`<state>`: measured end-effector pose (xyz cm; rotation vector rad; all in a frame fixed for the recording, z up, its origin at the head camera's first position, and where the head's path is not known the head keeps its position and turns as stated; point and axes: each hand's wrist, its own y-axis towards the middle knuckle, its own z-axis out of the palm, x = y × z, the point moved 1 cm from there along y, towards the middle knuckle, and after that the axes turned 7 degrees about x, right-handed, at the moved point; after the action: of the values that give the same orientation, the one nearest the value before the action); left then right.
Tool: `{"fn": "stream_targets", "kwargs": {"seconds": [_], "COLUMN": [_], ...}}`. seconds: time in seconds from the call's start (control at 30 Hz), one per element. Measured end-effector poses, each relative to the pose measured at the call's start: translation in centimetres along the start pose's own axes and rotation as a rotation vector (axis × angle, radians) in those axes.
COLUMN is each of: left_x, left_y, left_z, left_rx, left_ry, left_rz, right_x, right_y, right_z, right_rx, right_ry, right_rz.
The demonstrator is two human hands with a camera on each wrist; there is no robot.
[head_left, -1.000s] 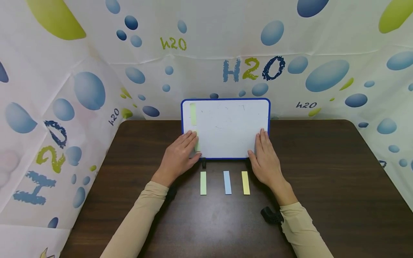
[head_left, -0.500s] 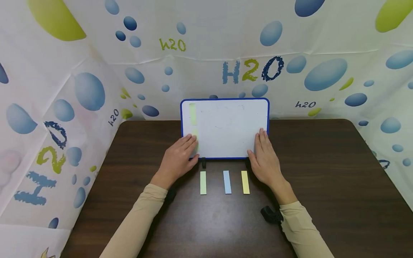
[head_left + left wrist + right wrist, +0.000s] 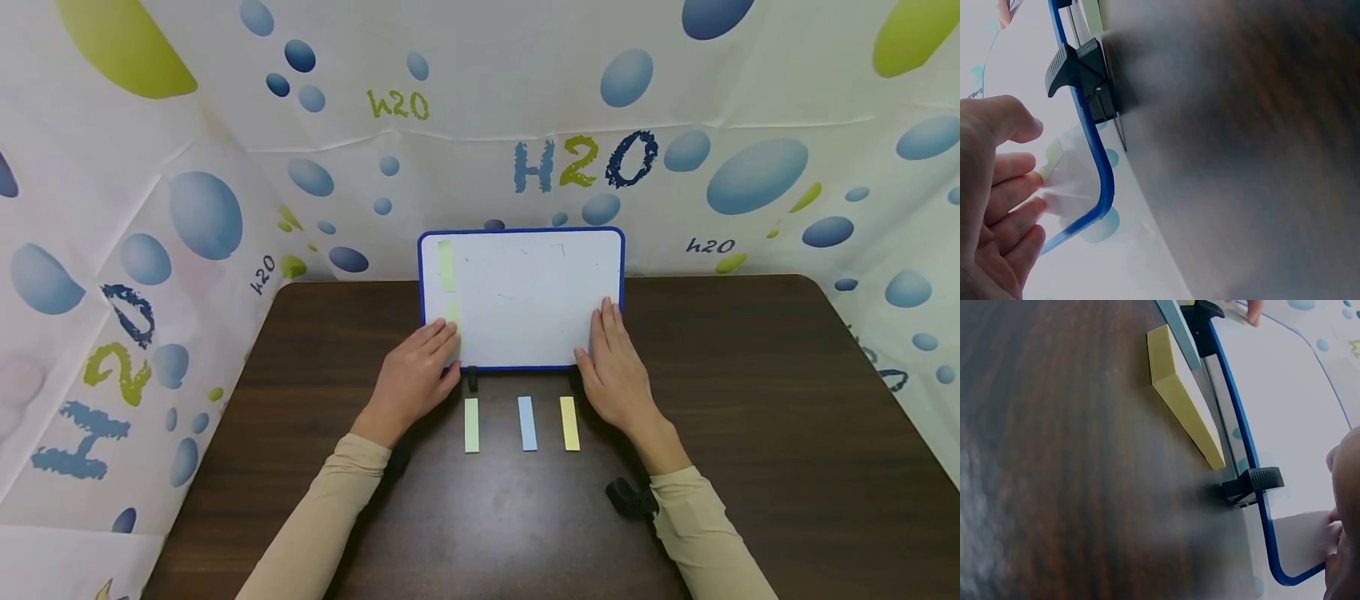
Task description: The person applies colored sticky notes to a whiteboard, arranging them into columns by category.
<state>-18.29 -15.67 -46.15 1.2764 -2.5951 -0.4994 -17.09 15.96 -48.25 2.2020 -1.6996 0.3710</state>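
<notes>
A white dry-erase board (image 3: 532,300) with a blue frame stands propped at the back of the table. My left hand (image 3: 412,379) is at its lower left corner, fingers over a pale green sticky strip (image 3: 453,312) that they partly hide. Higher on that side, a second pale green strip (image 3: 446,267) is stuck to the board. My right hand (image 3: 618,367) lies flat along the board's right edge, fingers extended. In the left wrist view the thumb and fingers are apart, with no object gripped. Black clips (image 3: 1091,81) hold the board's lower edge.
In front of the board lie a green sticky-note pad (image 3: 472,425), a blue pad (image 3: 528,423) and a yellow pad (image 3: 570,423), side by side on the dark wooden table (image 3: 750,417). A patterned curtain (image 3: 487,100) hangs right behind the board.
My left hand has slid slightly down the board, its thumb drawing back from the lower edge. More of the lower green strip shows. My right hand stays in place.
</notes>
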Motion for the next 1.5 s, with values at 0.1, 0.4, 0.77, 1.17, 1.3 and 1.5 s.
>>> {"fn": "stream_targets", "kwargs": {"seconds": [0.1, 0.4, 0.77, 1.17, 1.3, 1.5], "left_x": [0.0, 0.2, -0.1, -1.4, -2.3, -3.7], "left_y": [0.0, -0.2, 0.1, 0.6, 0.5, 0.4], "left_z": [0.0, -0.2, -0.2, -0.5, -0.7, -0.9], "left_rx": [0.003, 0.012, 0.027, 0.004, -0.026, -0.068], "left_ry": [-0.002, -0.019, -0.024, -0.056, -0.074, -0.096], "left_rz": [-0.001, -0.02, -0.041, -0.084, -0.069, -0.032], "right_x": [0.0, 0.2, 0.2, 2.1, 2.7, 3.2], "right_y": [0.0, 0.2, 0.2, -1.2, -2.1, -3.3], "right_z": [0.0, -0.1, -0.6, -1.8, -2.1, -2.4], "right_rx": [0.004, -0.003, -0.011, -0.013, -0.015, -0.037], "right_ry": [0.003, 0.009, 0.036, 0.113, 0.117, 0.059], "right_rz": [0.004, -0.02, -0.035, -0.098, -0.137, -0.2]}}
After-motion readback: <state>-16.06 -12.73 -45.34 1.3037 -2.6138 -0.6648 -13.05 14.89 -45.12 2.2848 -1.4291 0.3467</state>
